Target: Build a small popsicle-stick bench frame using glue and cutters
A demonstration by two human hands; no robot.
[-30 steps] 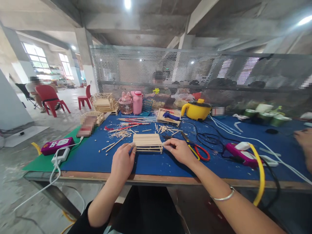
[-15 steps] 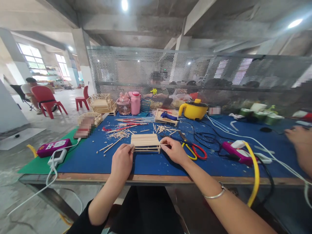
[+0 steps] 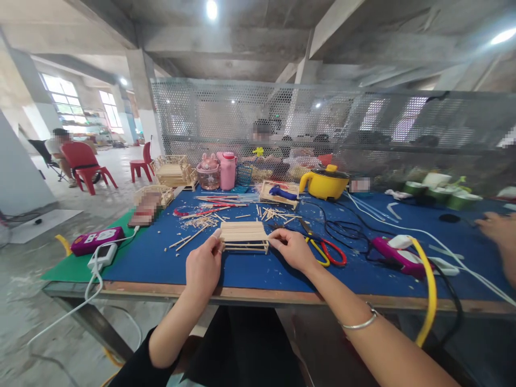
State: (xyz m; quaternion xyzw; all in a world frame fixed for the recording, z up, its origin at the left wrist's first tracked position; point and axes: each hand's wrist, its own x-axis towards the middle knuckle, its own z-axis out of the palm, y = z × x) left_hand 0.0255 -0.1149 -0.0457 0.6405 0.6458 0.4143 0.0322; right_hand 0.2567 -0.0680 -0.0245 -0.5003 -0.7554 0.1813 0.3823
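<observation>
through the head camera i see the frame (image 3: pixel 243 232) sitting mid-scene on the near part of the blue mat (image 3: pixel 258 278), a low wooden piece with a deck of pale slats on top and thin rails showing on its near side. my left hand (image 3: pixel 204 263) has its thumb and forefinger drawn together on the frame's near left corner. my right hand (image 3: pixel 292 250) has its thumb and forefinger brought together at the near right corner, the other fingers loosely curled. both are pinches with hardly any gap, but which rail lies between the fingertips is too small for me to tell.

i judge the step in hand to be steadying or lining up the near edge. to do it well, i would pinch softly, since such thin wood could snap or bow, and i'd press evenly from both ends so the frame stays square. sighting along the slats helps: the near rail should run parallel to them. i can't tell if any joint is fixed, so i'd treat each as loose and avoid twisting.

room matters too. the scissors (image 3: pixel 341 248) lie just right of my right hand, so that elbow and wrist want care. long sticks (image 3: pixel 191 238) lie left of the frame, short offcuts (image 3: pixel 278 214) on its far side.
</observation>
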